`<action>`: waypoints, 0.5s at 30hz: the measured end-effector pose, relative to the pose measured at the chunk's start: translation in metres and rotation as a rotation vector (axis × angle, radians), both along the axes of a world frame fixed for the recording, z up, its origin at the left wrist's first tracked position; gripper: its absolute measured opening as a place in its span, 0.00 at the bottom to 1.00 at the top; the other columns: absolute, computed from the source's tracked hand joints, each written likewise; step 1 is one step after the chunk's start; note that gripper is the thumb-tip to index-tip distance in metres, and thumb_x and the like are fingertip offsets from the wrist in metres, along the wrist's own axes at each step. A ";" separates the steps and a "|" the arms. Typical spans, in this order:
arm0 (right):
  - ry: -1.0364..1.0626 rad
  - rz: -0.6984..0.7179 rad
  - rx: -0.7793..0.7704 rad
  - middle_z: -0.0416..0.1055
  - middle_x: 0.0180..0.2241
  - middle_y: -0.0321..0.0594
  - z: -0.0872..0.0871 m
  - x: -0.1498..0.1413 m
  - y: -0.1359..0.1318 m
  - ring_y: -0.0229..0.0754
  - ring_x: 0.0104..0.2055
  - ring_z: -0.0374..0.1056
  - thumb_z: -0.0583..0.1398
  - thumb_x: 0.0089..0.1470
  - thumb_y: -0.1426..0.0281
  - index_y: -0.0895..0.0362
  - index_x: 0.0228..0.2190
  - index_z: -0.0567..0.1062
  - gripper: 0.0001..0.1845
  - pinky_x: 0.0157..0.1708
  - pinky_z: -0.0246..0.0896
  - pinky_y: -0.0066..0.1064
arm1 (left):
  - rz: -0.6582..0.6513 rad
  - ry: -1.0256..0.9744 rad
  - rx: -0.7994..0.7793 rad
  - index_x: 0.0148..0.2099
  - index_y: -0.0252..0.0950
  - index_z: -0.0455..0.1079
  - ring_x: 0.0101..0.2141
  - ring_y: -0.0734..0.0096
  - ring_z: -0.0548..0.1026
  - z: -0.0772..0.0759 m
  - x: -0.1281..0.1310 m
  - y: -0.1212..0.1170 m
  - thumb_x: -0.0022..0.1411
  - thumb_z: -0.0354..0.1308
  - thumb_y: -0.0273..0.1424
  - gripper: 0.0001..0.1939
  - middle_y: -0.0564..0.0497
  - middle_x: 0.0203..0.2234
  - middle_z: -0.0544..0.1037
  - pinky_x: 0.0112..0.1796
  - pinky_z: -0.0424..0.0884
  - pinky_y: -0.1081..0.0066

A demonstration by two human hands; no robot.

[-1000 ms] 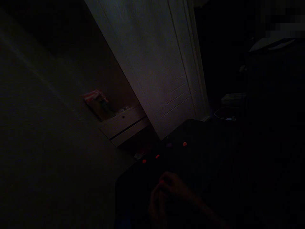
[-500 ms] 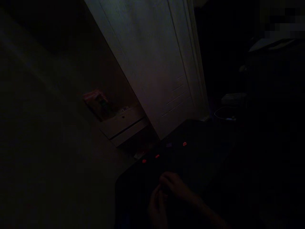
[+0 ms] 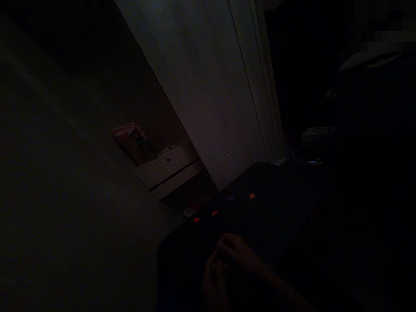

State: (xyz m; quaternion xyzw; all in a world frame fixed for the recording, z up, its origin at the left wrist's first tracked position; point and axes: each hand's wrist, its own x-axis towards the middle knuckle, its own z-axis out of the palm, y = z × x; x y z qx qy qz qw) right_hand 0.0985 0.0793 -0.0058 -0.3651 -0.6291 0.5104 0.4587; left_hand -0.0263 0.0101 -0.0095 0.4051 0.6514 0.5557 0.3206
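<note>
In very dim light, my left hand (image 3: 213, 279) and my right hand (image 3: 236, 251) come together over the near part of a dark table (image 3: 273, 212). The fingers of both are bent and pinched close to each other. Whatever lies between them is too dark to make out. Beyond the hands, a small red piece (image 3: 196, 220) lies near the table's left edge, with a red oblong piece (image 3: 214, 213) beside it. Farther back are a dark purple block (image 3: 230, 198) and a round orange-red piece (image 3: 251, 196).
A pale panelled door (image 3: 208, 86) stands behind the table. To its left is a drawer unit (image 3: 172, 169) with a packet (image 3: 134, 141) on top. At right lie a white cable (image 3: 297, 151) and a pale box (image 3: 318, 134). A wall (image 3: 81, 195) fills the left side.
My right hand has shifted very slightly, its fingers still close to the left hand. The pieces on the table have stayed where they were.
</note>
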 end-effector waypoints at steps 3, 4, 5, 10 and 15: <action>0.019 -0.008 0.045 0.76 0.35 0.41 -0.002 0.002 -0.001 0.43 0.37 0.70 0.60 0.59 0.61 0.58 0.36 0.75 0.12 0.36 0.62 0.30 | -0.015 0.011 0.005 0.49 0.29 0.77 0.28 0.62 0.78 0.001 0.000 0.000 0.44 0.64 0.63 0.44 0.42 0.28 0.81 0.30 0.73 0.66; 0.024 -0.006 0.052 0.75 0.35 0.41 -0.002 0.002 -0.001 0.42 0.36 0.70 0.61 0.58 0.62 0.58 0.37 0.75 0.12 0.36 0.62 0.30 | -0.026 0.013 0.007 0.50 0.29 0.77 0.28 0.61 0.78 0.000 -0.001 0.000 0.45 0.65 0.62 0.44 0.42 0.28 0.81 0.31 0.73 0.66; 0.028 -0.006 0.053 0.75 0.35 0.40 -0.003 0.003 -0.001 0.42 0.36 0.69 0.62 0.57 0.62 0.58 0.38 0.75 0.12 0.35 0.62 0.30 | -0.015 0.017 0.004 0.49 0.29 0.77 0.27 0.62 0.77 -0.001 -0.001 0.000 0.44 0.65 0.63 0.44 0.43 0.27 0.81 0.30 0.73 0.66; 0.011 0.004 0.035 0.74 0.34 0.39 -0.003 0.003 0.000 0.40 0.34 0.68 0.63 0.55 0.65 0.58 0.38 0.76 0.11 0.34 0.61 0.29 | -0.017 0.017 0.000 0.49 0.28 0.77 0.26 0.63 0.77 -0.006 -0.002 0.002 0.46 0.63 0.64 0.45 0.44 0.27 0.80 0.29 0.73 0.67; -0.019 -0.010 0.064 0.75 0.34 0.40 -0.007 0.000 0.003 0.41 0.35 0.69 0.62 0.55 0.65 0.58 0.37 0.77 0.10 0.34 0.61 0.29 | -0.006 0.008 0.007 0.49 0.28 0.77 0.27 0.62 0.77 -0.008 -0.003 0.005 0.44 0.64 0.64 0.46 0.43 0.27 0.81 0.30 0.73 0.66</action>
